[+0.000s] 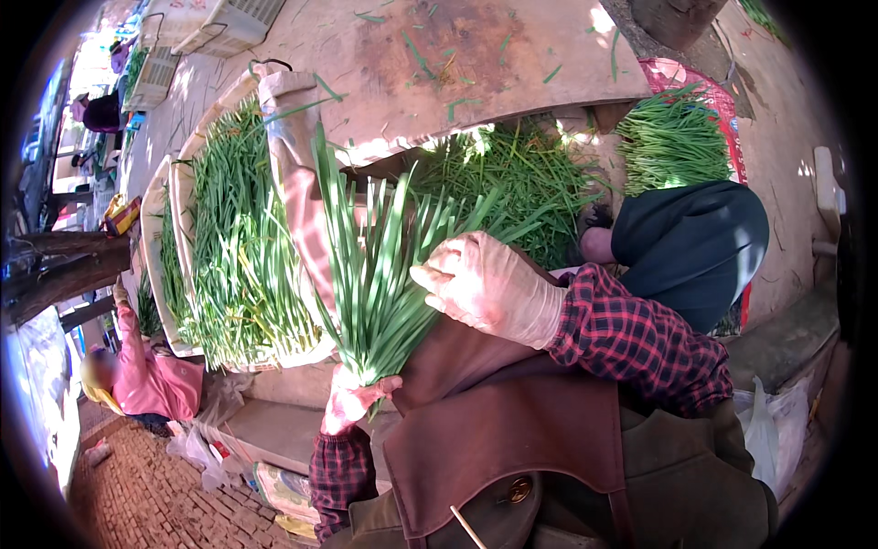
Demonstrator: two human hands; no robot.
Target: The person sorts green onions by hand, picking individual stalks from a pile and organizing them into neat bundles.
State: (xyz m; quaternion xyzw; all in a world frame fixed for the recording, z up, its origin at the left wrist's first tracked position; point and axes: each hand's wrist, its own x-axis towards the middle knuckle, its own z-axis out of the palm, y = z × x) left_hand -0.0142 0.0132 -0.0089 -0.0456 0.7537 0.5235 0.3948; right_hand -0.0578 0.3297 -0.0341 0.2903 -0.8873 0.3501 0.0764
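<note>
My left hand [357, 401] grips a bunch of long flat green leaves, which look like garlic chives [381, 295], near its lower end. The leaves fan upward over my brown apron [507, 439]. Just right of the fan is my right hand [490, 291], in a pale thin glove, its fingers curled together. Nothing shows between those fingers, though some leaves pass behind the hand. To the left, a cream plastic crate [180, 199] holds many more of the same leaves [240, 274].
A wooden board [473, 62] with leaf scraps lies ahead, above a heap of loose leaves [514, 178]. Right of it, cut green stalks [675, 141] rest on a red printed sack [730, 110]. A person in pink [154, 377] sits at left; crates [226, 27] stand beyond.
</note>
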